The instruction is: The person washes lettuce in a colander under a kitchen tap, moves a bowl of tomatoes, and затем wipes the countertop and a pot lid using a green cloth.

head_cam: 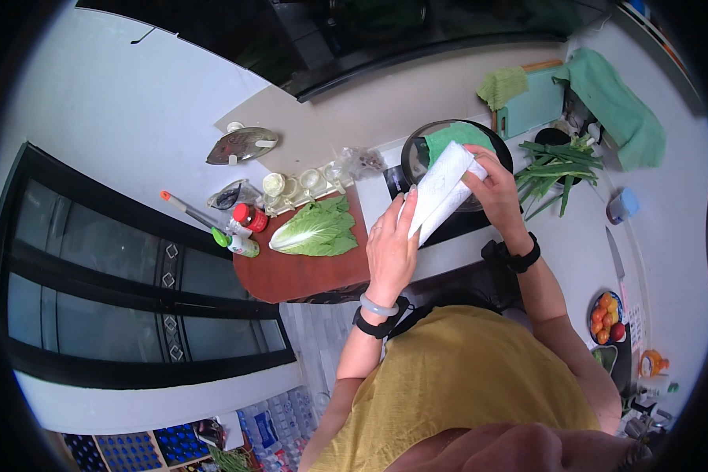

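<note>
A white paper towel roll [439, 190] is held at a slant between both hands. My left hand [392, 251] grips its lower end, fingers laid along it. At the upper right end, my right hand [498, 194] pinches the paper between thumb and fingers. Behind the roll is a round pan [412, 154] with a glass lid, partly hidden by the roll and my right hand. A green cloth [457, 134] lies over the lid. The pan stands on a black cooktop [457, 231].
A Chinese cabbage leaf [318, 229] lies on a red-brown board [307, 274], near a red-lidded jar [251, 218] and a spray bottle [236, 243]. To the right are green onions [557, 165], a knife [615, 253], a fruit bowl [606, 318] and a teal cutting board [531, 103].
</note>
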